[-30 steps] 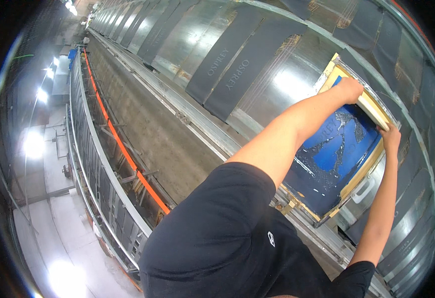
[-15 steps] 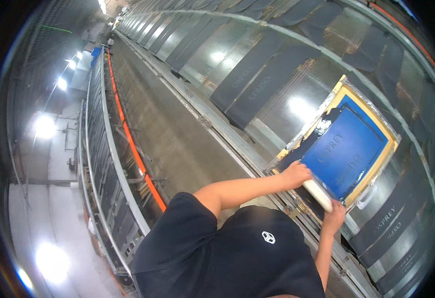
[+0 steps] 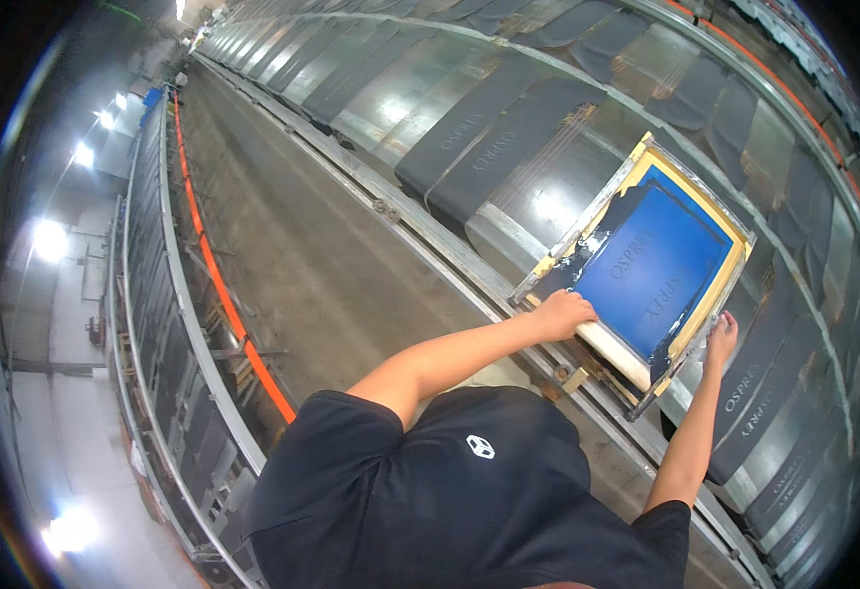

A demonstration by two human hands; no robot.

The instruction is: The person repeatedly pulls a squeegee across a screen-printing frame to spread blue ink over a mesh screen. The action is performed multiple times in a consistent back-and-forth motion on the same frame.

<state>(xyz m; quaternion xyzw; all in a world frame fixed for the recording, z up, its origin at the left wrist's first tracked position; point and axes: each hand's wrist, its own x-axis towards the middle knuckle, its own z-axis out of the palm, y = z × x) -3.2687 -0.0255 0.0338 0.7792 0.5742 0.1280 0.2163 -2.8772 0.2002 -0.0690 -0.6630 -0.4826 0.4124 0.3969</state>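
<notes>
A screen-printing frame (image 3: 744, 236) with a blue mesh, yellow tape inside its border and wet black ink along its left and near sides lies over the long table. A squeegee (image 3: 618, 358) with a pale wooden handle rests along the frame's near end. My left hand (image 3: 564, 315) is closed round the squeegee's left end. At the frame's right side, my right hand (image 3: 722, 342) has its fingers curled at the side handle, which it mostly covers. Dark grey printed panels (image 3: 749, 398) lie on the table to the right of the frame.
The sloping metal table (image 3: 548, 201) runs far ahead, carrying more dark panels (image 3: 509, 147). A metal rail (image 3: 420, 236) follows its near edge. To my left is a concrete aisle (image 3: 322, 265), then another rack with an orange strip (image 3: 216, 270).
My right hand has let go of the squeegee and moved to the frame's right side. My left hand stays on the squeegee. The whole view has shifted slightly.
</notes>
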